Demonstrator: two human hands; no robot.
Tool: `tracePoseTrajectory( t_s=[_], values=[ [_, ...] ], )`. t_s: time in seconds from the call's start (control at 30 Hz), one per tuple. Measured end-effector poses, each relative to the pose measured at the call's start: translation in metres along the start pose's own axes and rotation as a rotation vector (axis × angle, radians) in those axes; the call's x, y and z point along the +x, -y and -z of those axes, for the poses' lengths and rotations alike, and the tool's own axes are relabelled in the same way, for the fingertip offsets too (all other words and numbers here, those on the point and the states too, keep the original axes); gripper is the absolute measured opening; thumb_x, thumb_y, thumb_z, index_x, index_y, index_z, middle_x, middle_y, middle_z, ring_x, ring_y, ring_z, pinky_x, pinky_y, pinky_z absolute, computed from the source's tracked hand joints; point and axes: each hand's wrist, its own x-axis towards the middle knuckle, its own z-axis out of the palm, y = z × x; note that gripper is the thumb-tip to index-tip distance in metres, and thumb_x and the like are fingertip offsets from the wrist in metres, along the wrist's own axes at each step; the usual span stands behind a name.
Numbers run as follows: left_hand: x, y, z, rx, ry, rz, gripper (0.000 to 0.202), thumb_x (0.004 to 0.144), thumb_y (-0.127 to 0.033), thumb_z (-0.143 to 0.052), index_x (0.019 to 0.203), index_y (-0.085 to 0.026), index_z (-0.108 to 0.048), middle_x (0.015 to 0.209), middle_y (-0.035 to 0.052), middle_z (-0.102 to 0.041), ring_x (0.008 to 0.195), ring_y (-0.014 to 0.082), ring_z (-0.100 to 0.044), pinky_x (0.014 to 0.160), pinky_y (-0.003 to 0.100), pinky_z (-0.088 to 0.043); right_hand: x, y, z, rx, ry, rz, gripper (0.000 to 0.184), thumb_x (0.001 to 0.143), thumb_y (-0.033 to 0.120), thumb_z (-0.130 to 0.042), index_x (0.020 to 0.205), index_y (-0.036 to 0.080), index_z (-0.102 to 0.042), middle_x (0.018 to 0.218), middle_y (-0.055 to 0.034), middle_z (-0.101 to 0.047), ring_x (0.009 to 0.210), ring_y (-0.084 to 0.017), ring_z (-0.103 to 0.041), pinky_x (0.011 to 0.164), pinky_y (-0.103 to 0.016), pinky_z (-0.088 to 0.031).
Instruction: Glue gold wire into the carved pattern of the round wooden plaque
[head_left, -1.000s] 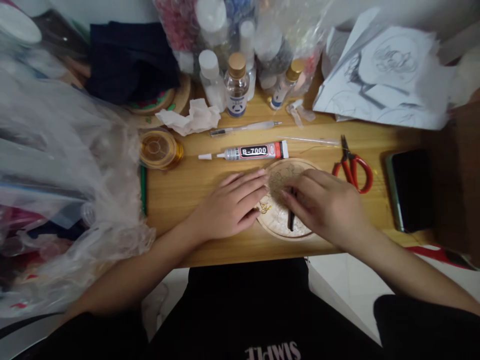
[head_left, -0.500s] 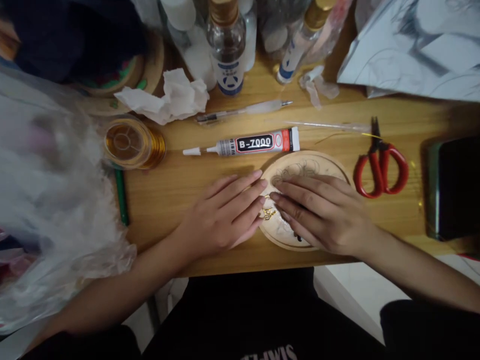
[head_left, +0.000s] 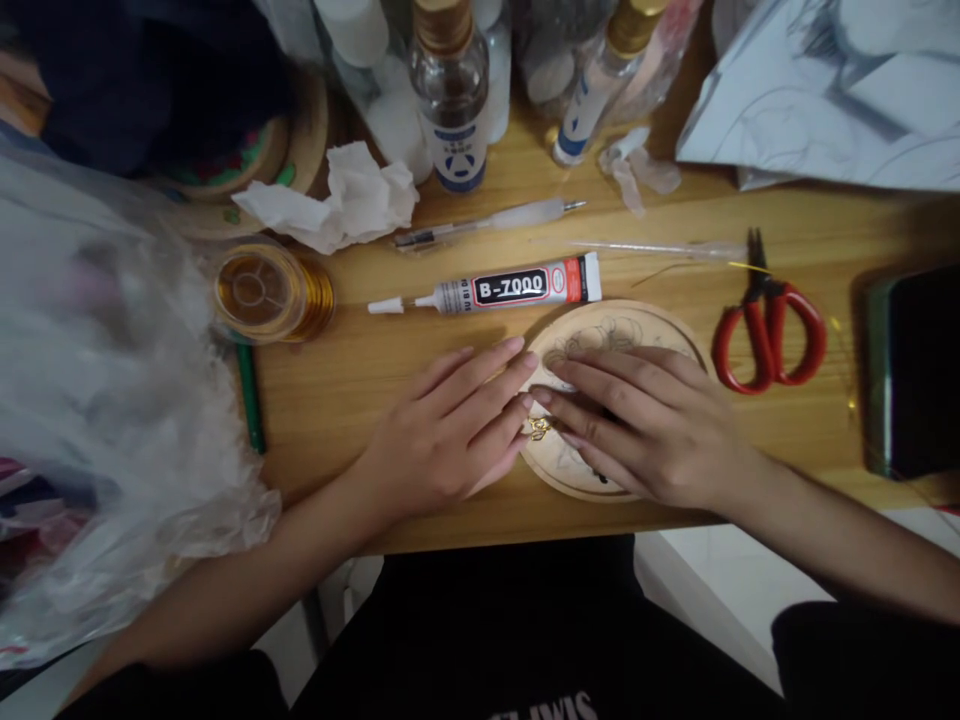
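A round wooden hoop [head_left: 637, 312] holding pale fabric with drawn line patterns lies near the table's front edge. Over its left part is a small piece of bent gold wire [head_left: 538, 428], showing between my fingertips. My left hand [head_left: 446, 430] comes in from the left, its fingers drawn together and their tips at the wire. Across the hoop lies my right hand [head_left: 652, 425], fingertips meeting those of the left at the wire. Both thumbs are hidden under the hands, so the exact grip is out of sight. A small black piece [head_left: 600, 477] shows below my right fingers.
A B-7000 glue tube [head_left: 514, 287] lies behind the hoop, with a pen [head_left: 491, 222] beyond it. Red-handled pliers [head_left: 772, 330] and a dark phone-like device [head_left: 911, 375] are at right. A gold wire spool [head_left: 274, 292], plastic bag [head_left: 142, 400], crumpled tissue [head_left: 337, 200] and bottles [head_left: 454, 110] stand around.
My right fingertips have edged left, closing the small gap to my left fingertips. The left hand has hardly moved. The view has shifted slightly.
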Motion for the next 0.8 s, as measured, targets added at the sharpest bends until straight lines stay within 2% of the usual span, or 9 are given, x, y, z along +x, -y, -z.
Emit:
tracePoseTrajectory(
  t_s=[0.23, 0.5, 0.8],
  values=[
    [0.0009, 0.0005, 0.0012, -0.016, 0.006, -0.003, 0.020, 0.086, -0.022, -0.066, 0.103, -0.011, -0.067, 0.126, 0.0154, -0.067, 0.123, 0.0305, -0.060, 0.097, 0.042, -0.053, 0.0015, 0.0022, -0.0004, 0.000, 0.010, -0.025, 0.022, 0.093, 0.027, -0.059, 0.109, 0.016, -0.070, 0.118, -0.0099, -0.069, 0.113, -0.024, -0.062, 0.090, -0.039, -0.052],
    [-0.0024, -0.0013, -0.0010, -0.041, -0.003, 0.022, 0.020, 0.086, -0.022, -0.067, 0.104, -0.012, -0.066, 0.129, 0.0145, -0.065, 0.128, 0.0293, -0.056, 0.102, 0.042, -0.050, -0.0029, 0.0006, -0.0025, 0.118, -0.038, -0.070, 0.025, 0.092, 0.027, -0.059, 0.110, 0.013, -0.069, 0.115, -0.0112, -0.070, 0.112, -0.024, -0.063, 0.093, -0.041, -0.053],
    [0.0010, -0.0001, -0.0006, -0.011, -0.033, 0.013, 0.016, 0.085, -0.022, -0.067, 0.099, -0.013, -0.067, 0.124, 0.0136, -0.067, 0.122, 0.0290, -0.061, 0.096, 0.042, -0.054, -0.0024, 0.0025, -0.0008, 0.044, -0.030, -0.051, 0.018, 0.093, 0.026, -0.058, 0.101, 0.015, -0.071, 0.119, -0.0083, -0.070, 0.114, -0.022, -0.062, 0.093, -0.038, -0.053]
  ],
)
